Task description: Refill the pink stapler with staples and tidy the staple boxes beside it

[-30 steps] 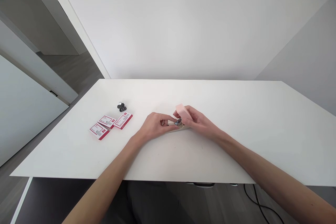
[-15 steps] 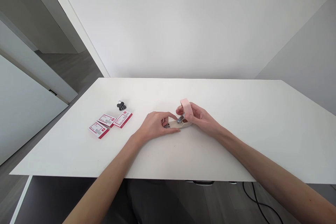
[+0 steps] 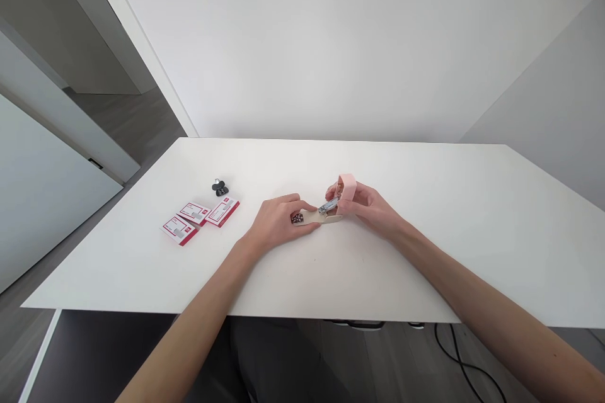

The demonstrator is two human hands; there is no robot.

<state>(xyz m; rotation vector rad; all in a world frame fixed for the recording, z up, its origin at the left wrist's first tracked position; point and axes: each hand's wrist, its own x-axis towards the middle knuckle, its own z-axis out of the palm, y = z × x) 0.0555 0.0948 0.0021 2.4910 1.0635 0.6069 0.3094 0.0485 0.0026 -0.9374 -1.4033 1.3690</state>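
A small pink stapler [image 3: 346, 186] lies on the white table [image 3: 425, 239] with its top swung up and back, so the metal staple channel [image 3: 329, 206] shows. My right hand [image 3: 368, 208] grips the raised pink top from the right. My left hand [image 3: 276, 222] presses down on the beige base [image 3: 312, 219] from the left, fingers bent over it. Both hands touch the stapler.
Three red-and-white staple boxes [image 3: 201, 219] lie in a loose row left of my hands. A black binder clip [image 3: 220, 187] sits just behind them. A wall runs behind the table's far edge. A black cable [image 3: 454, 352] hangs below the near edge.
My right hand has swung the pink top further up and back, opening the stapler wider. The left hand has settled on the base, whose front end now shows.
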